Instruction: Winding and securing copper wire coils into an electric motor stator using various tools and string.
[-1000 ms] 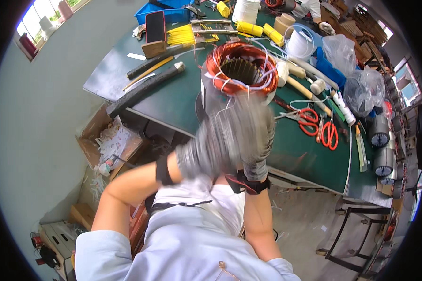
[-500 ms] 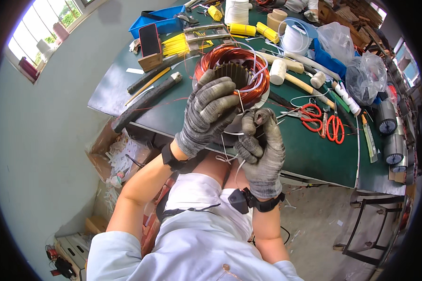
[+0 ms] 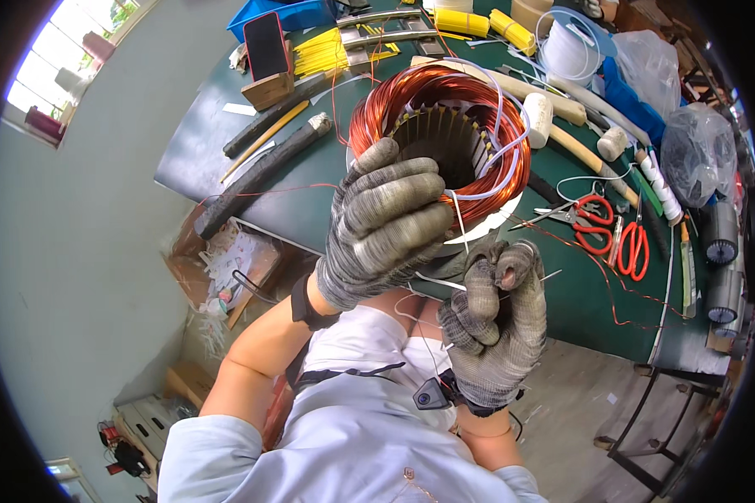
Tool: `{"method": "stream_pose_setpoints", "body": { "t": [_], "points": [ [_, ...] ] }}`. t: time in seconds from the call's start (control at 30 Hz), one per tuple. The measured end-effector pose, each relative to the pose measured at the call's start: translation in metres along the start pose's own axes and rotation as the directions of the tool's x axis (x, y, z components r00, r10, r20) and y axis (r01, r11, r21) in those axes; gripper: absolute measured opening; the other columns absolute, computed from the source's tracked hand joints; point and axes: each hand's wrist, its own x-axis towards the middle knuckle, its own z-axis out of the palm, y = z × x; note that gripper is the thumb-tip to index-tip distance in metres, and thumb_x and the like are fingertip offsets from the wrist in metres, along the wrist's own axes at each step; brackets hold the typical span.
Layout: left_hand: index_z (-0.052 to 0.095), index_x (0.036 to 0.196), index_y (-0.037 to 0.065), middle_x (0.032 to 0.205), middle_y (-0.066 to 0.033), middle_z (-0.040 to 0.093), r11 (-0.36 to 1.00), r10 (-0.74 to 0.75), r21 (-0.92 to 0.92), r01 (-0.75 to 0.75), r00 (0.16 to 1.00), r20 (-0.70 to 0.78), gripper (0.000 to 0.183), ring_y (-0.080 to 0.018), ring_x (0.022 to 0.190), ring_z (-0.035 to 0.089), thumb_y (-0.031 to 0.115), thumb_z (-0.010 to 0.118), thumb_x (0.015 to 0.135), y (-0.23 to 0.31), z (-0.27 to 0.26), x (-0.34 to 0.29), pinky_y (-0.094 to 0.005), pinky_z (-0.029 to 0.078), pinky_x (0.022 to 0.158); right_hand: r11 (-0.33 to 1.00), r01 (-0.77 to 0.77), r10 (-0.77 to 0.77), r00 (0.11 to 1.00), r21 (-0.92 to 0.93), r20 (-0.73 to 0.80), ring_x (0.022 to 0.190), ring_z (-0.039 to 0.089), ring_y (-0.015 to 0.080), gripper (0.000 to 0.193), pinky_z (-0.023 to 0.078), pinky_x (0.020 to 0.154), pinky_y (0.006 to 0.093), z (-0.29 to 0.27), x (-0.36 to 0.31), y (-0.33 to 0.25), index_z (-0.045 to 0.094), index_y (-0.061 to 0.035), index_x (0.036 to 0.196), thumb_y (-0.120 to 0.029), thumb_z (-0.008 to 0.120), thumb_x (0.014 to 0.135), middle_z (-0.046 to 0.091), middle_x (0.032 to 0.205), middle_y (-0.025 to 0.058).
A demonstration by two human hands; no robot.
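Observation:
A motor stator (image 3: 457, 138) with a thick ring of copper windings (image 3: 382, 105) sits on the bench, its slotted bore showing. Pale sleeved leads (image 3: 509, 155) curve over its right side. My left hand (image 3: 390, 214), in a grey knit glove, lies against the near left of the winding ring with fingers stretched out; its thumb is hidden. A white cord (image 3: 459, 220) runs down from the near rim of the windings toward my right hand (image 3: 499, 314). That gloved hand is closed in a pinch on the cord, and a thin white end sticks out beyond its fingers.
Red-handled scissors (image 3: 634, 251) and another red-handled pair (image 3: 594, 225) lie at right, beside mallets (image 3: 538, 120). Black rods (image 3: 264, 178) and a phone (image 3: 266, 49) on a wooden stand are at left. A box of scraps (image 3: 235, 272) stands below the bench edge.
The stator and bench things appear larger and shifted, the stator toward the right. My right hand has moved right and down, while my left hand stays against the windings.

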Motion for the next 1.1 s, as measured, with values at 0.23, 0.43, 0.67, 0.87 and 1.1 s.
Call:
{"method": "stream_pose_setpoints", "body": {
  "t": [0.23, 0.43, 0.67, 0.87, 1.1],
  "points": [
    [0.060, 0.076, 0.013, 0.094, -0.0069, 0.059, 0.997, 0.041, 0.061, -0.039, 0.998, -0.044, 0.019, -0.0264, 0.089, 0.060, 0.003, 0.070, 0.062, 0.002, 0.007, 0.004, -0.0450, 0.042, 0.086, 0.994, 0.005, -0.009, 0.999, -0.112, -0.034, 0.043, 0.029, 0.0028, 0.019, 0.023, 0.038, 0.0157, 0.010, -0.005, 0.005, 0.049, -0.0087, 0.087, -0.027, 0.045, 0.093, 0.050, 0.068, 0.0035],
    [0.058, 0.073, 0.015, 0.093, -0.0053, 0.059, 0.995, 0.072, 0.079, -0.065, 0.994, -0.088, 0.019, -0.0258, 0.089, 0.060, 0.006, 0.070, 0.061, 0.001, 0.010, 0.001, -0.0448, 0.042, 0.086, 0.944, 0.108, -0.128, 0.991, -0.312, -0.045, 0.047, 0.036, 0.0030, 0.021, 0.029, 0.041, 0.0164, 0.001, -0.007, 0.013, 0.052, -0.0077, 0.085, -0.027, 0.047, 0.092, 0.053, 0.070, 0.0028],
    [0.061, 0.078, 0.016, 0.094, -0.0063, 0.058, 0.988, 0.113, 0.099, -0.119, 0.991, 0.069, 0.024, -0.0260, 0.086, 0.059, 0.019, 0.071, 0.057, 0.004, -0.004, 0.006, -0.0451, 0.042, 0.085, 0.208, 0.551, -0.402, 0.801, -0.808, 0.443, 0.072, 0.058, 0.0305, 0.015, 0.047, 0.065, 0.0376, -0.059, 0.019, 0.036, 0.059, -0.0074, 0.081, -0.021, 0.054, 0.079, 0.059, 0.085, 0.0123],
    [0.039, 0.121, 0.001, 0.100, -0.0114, 0.049, 0.968, -0.239, -0.006, 0.251, 0.929, 0.281, 0.063, -0.0223, 0.096, 0.049, 0.015, 0.069, 0.067, 0.009, -0.026, 0.028, -0.0335, 0.045, 0.079, 0.177, 0.636, -0.410, 0.742, -0.751, 0.531, 0.072, 0.058, 0.0307, 0.012, 0.046, 0.065, 0.0373, -0.062, 0.030, 0.033, 0.057, -0.0052, 0.081, -0.013, 0.052, 0.074, 0.060, 0.088, 0.0128],
    [0.059, 0.099, 0.001, 0.088, -0.0133, 0.059, 0.977, -0.140, 0.211, 0.037, 0.855, 0.499, 0.032, -0.0307, 0.089, 0.051, 0.017, 0.068, 0.073, 0.012, -0.017, 0.048, -0.0394, 0.039, 0.083, 0.035, 0.758, -0.474, 0.587, -0.652, 0.657, 0.075, 0.058, 0.0303, 0.012, 0.048, 0.065, 0.0351, -0.067, 0.030, 0.023, 0.053, -0.0013, 0.093, -0.005, 0.052, 0.081, 0.059, 0.085, 0.0137]
  ]
}}
